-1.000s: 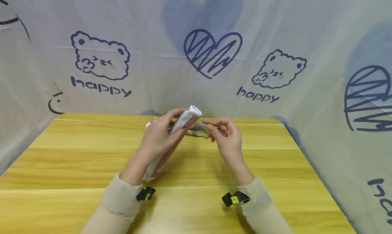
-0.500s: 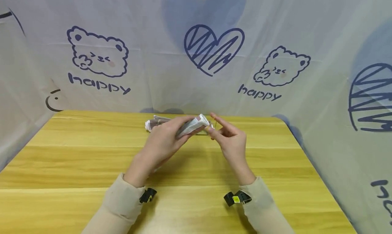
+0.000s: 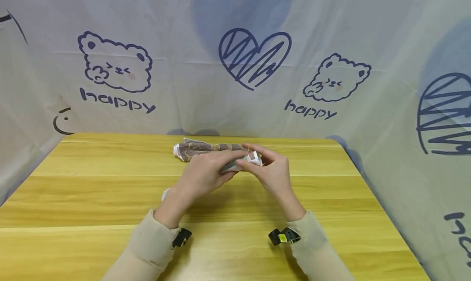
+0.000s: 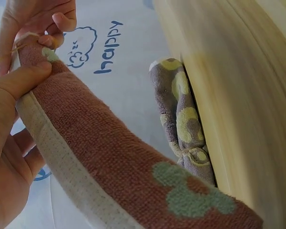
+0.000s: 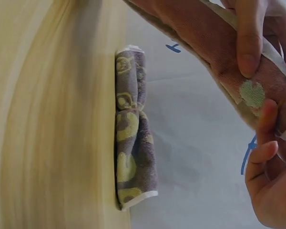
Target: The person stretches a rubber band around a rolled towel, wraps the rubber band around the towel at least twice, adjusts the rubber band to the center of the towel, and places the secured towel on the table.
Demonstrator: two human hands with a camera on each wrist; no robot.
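Right around the centre of the head view, held up over the table, is a rolled reddish-brown terry towel with white edging and pale green flower patches point(image 4: 100, 119), angled so one end points toward the right. Right at that end there's a thin yellow band point(image 4: 20, 47), though it's so fine I can only pick out bits of it. Looks to me like the step in hand is working the band over the roll, so I'd squeeze that end slim, keep the loop stretched wide with thumb and fingers, and slide it along evenly so it doesn't snag the edging or let the layers unwind. The left hand point(image 3: 206, 170) has a proper grip, thumb pressed on one face and fingers bent underneath, which is what keeps the roll tight. The right hand point(image 3: 274, 170) is bent around the tip, thumb on the near side and fingers behind, seemingly with the band caught at the fingertips; can't tell exactly how it's looped. Just behind, toward the upper middle of the frame, a grey-brown rolled towel with yellow patterns point(image 5: 128, 125) lies on the yellow wood-grain table point(image 3: 110, 162), cinched at its waist, so that's a decent guide for placement.
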